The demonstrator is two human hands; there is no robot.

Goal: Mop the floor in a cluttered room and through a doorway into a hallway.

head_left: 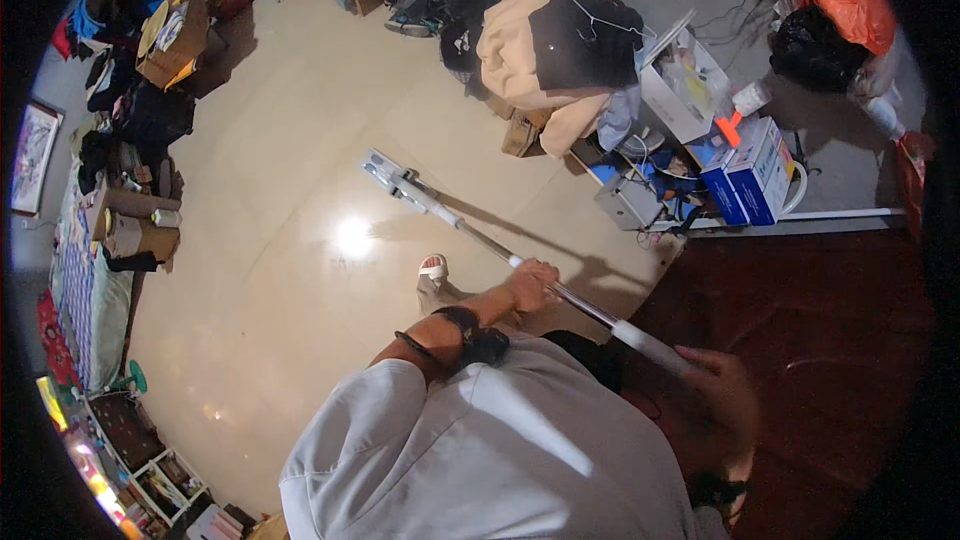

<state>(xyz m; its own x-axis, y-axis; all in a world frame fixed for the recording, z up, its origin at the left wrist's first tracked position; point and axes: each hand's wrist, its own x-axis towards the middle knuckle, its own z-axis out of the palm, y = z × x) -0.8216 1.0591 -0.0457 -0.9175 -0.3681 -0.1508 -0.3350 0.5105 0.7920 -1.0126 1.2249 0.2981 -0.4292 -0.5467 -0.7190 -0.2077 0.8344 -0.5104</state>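
Note:
A long-handled mop (480, 236) with a metal tube and white plastic parts slants across the view in front of me. Its whitish-grey head (384, 167) is at the far left end, over the tiled floor (300, 187); whether it touches the tiles is hard to tell. My left hand (534, 285), below a dark wristband, is closed around the middle of the tube. Farther back, my right hand (712, 375) is on the thick white grip (649, 345) at the near end, blurred, with its fingers partly hidden. A sandalled foot (433, 268) stands below the tube.
A beige and black garment heap (540, 45), a white box (686, 82) and blue-white cartons (754, 172) stand at the right. Dark red flooring or a surface (810, 345) lies beside me. Cardboard boxes (174, 37), a bed (94, 307) and a shelf rack (165, 484) line the left.

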